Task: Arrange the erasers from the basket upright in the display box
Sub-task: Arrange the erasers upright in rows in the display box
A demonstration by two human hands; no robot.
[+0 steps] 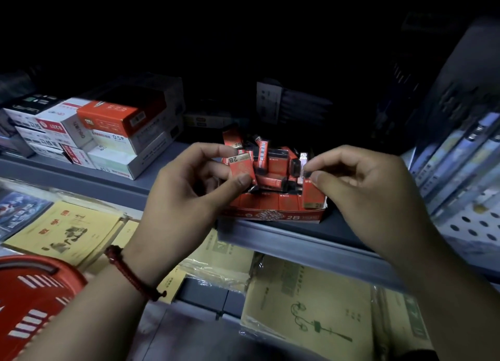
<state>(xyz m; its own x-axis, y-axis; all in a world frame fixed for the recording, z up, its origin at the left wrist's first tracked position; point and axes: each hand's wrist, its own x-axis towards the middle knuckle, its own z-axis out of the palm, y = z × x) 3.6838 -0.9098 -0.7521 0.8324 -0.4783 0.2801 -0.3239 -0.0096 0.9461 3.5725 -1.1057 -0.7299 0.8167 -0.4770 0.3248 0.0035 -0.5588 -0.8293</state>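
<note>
The left hand (186, 187) pinches one red eraser (241, 168) between thumb and fingers above the display box (273, 214), which sits on the shelf (297, 239). The right hand (359, 190) pinches another eraser (312, 194) upright at the box's 3 o'clock corner. A loose heap (273, 165) fills the 12 o'clock side. Best to seat the right one flush against the wall, label forward, before adding the left. The basket (35, 301) waits at 8 o'clock.

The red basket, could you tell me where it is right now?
In the head view the red basket sits at the bottom-left corner, below the yellow notebooks and beside the left hand's wrist.
</note>
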